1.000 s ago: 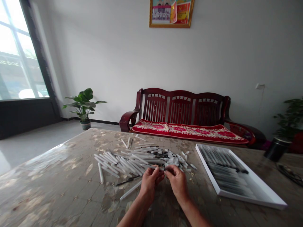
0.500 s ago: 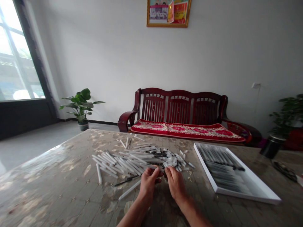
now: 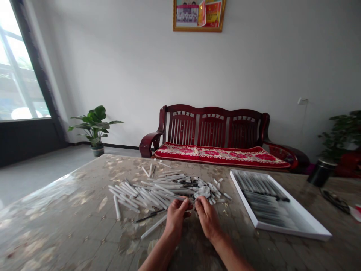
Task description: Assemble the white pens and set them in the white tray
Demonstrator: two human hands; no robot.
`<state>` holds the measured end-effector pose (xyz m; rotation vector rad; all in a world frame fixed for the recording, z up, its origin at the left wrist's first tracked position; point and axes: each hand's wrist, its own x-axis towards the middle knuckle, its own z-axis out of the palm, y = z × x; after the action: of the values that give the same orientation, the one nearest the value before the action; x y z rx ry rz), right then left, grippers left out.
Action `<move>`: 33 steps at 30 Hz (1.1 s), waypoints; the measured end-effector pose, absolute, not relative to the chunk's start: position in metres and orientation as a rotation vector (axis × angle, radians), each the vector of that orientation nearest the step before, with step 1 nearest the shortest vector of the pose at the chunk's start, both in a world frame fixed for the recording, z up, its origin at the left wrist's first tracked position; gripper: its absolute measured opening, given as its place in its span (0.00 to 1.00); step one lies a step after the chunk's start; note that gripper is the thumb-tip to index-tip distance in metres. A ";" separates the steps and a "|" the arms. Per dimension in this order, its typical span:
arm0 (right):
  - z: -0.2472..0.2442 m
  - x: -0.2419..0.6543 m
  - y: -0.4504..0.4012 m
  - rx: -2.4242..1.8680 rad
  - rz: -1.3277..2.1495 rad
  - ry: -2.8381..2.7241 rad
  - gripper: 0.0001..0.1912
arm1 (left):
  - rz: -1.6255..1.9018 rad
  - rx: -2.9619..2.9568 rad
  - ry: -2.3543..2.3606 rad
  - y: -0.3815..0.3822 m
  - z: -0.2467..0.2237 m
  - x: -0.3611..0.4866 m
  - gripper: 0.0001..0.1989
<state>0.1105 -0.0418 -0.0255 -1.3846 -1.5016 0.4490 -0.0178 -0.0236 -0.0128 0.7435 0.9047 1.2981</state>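
My left hand (image 3: 176,217) is closed in a pinch at the near edge of a pile of white pen barrels (image 3: 149,194). A pale pen barrel seems to run out from its fingertips; the fingers partly cover it. Close beside it on the right, my right hand (image 3: 209,217) pinches thumb against finger, and what lies between them is too small to make out. The two sets of fingertips almost meet. Just beyond them lie small white caps (image 3: 216,191), a crumpled clear plastic piece (image 3: 202,193) and thin black pen parts (image 3: 188,183).
A shallow white box (image 3: 293,235) on the right holds rows of grey, dark-tipped pens (image 3: 259,184). A single barrel (image 3: 153,226) and a black rod (image 3: 149,216) lie left of my hands. A black canister (image 3: 321,173) stands far right. Behind the table (image 3: 84,233) is a wooden bench (image 3: 213,126).
My right hand has shifted very slightly toward the left hand, both still pinching. The whole view has drifted a little; the pile and box look the same.
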 end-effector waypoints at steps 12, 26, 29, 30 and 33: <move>-0.026 0.111 -0.041 -1.420 0.385 -1.510 0.18 | 1.287 0.795 0.909 -0.022 -0.015 -0.017 0.25; -0.032 0.110 -0.040 -1.459 0.372 -1.498 0.25 | 1.284 0.832 0.882 -0.023 -0.014 -0.016 0.25; -0.031 0.119 -0.036 -1.517 0.353 -1.513 0.25 | 1.299 0.787 0.918 -0.021 -0.015 -0.017 0.25; -0.030 0.124 -0.034 -1.548 0.295 -1.520 0.23 | 1.313 0.761 0.935 -0.021 -0.016 -0.017 0.26; -0.029 0.146 -0.028 -1.630 0.003 -1.567 0.17 | 1.346 0.711 0.961 -0.020 -0.015 -0.018 0.26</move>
<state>0.1460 -0.0280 -0.0293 -1.6298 -1.5674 0.0025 -0.0184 -0.0198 -0.0149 0.7108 0.9614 1.3456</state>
